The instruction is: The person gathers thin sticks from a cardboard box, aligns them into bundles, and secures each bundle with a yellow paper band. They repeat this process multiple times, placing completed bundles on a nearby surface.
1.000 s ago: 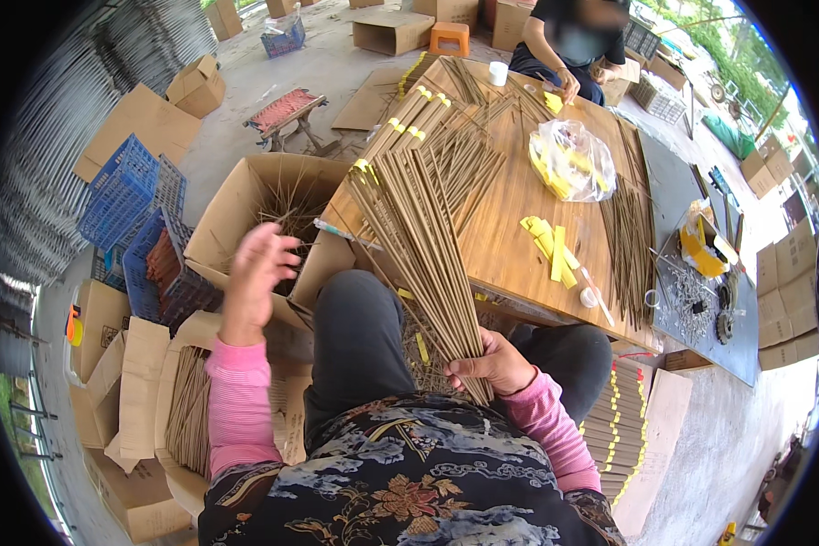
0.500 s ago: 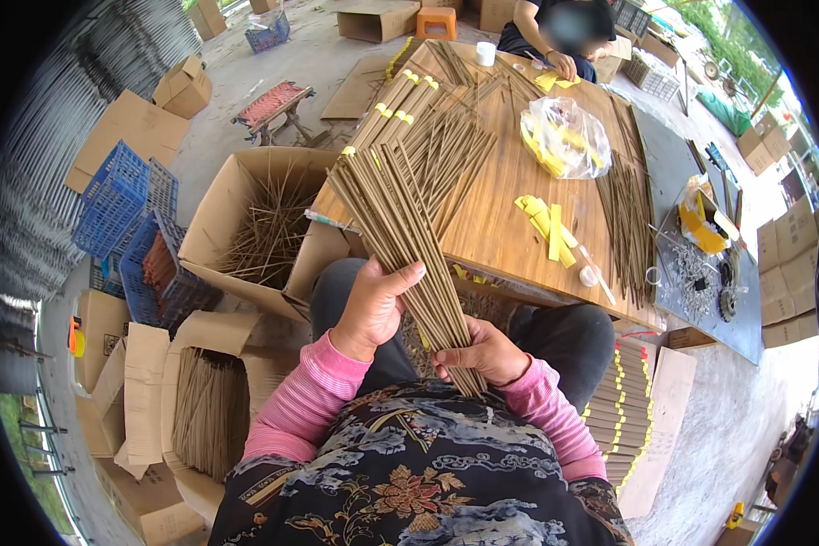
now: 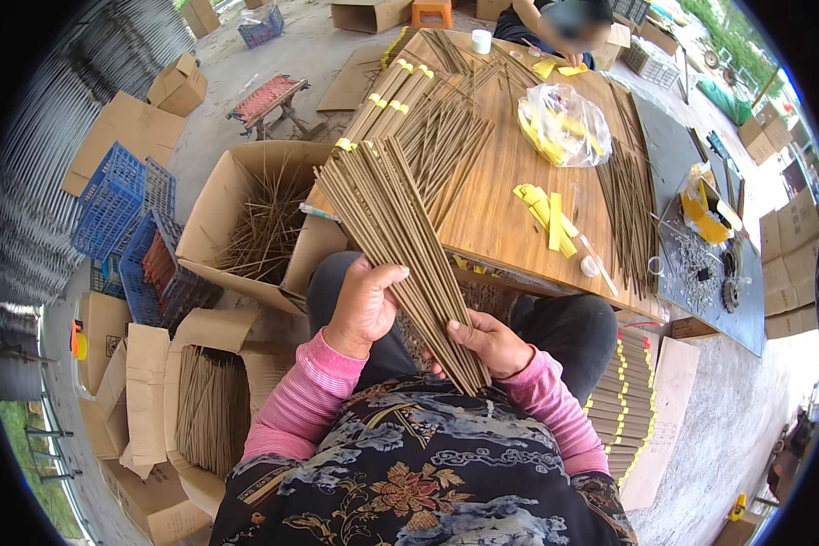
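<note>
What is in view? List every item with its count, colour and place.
fan of incense sticks: one, olive-brown, held over the lap, tips on the table
wooden table: one, tan, ahead
banded stick bundles: several, brown with yellow bands, table's far left
yellow strips: a handful, table centre
plastic bag: one, clear, holding yellow strips, far table
open cardboard box: one, loose sticks inside, left of table
blue crates: several, far left
left hand: gripping the fan's left side
right hand: holding the fan's base
</note>
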Available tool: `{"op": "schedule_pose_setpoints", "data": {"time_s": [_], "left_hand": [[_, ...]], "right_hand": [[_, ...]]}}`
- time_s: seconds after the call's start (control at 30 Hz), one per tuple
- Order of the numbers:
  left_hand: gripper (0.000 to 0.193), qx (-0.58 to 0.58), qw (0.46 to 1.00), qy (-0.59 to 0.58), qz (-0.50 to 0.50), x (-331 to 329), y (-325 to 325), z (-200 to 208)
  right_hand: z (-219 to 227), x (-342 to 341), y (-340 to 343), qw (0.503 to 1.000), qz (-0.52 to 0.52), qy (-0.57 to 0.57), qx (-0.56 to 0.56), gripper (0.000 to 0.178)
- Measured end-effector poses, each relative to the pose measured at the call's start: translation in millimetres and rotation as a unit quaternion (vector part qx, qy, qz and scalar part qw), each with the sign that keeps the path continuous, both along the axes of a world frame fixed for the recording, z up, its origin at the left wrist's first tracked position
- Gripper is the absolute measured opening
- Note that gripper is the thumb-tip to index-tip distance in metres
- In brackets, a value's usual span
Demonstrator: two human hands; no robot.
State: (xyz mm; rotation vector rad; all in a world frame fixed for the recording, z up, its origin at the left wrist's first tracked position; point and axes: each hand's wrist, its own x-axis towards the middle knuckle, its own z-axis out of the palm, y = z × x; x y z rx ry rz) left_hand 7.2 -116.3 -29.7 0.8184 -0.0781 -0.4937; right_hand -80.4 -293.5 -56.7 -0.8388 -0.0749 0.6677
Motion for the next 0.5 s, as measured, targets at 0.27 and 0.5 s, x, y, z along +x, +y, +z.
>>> {"op": "schedule_pose_setpoints", "data": {"time_s": [0.27, 0.5], "left_hand": [[0.023, 0.01, 1.0, 0.012, 0.006, 1.1, -3.5, 2.9], [0.022, 0.021, 0.999, 0.028, -0.006, 2.1, -1.7, 2.7]], "right_hand": [[0.5, 0.1, -0.7, 0.999, 0.007, 0.023, 0.036, 0.034], [-1.2, -0.2, -4.5, 0.996, 0.018, 0.048, 0.071, 0.035]]}}
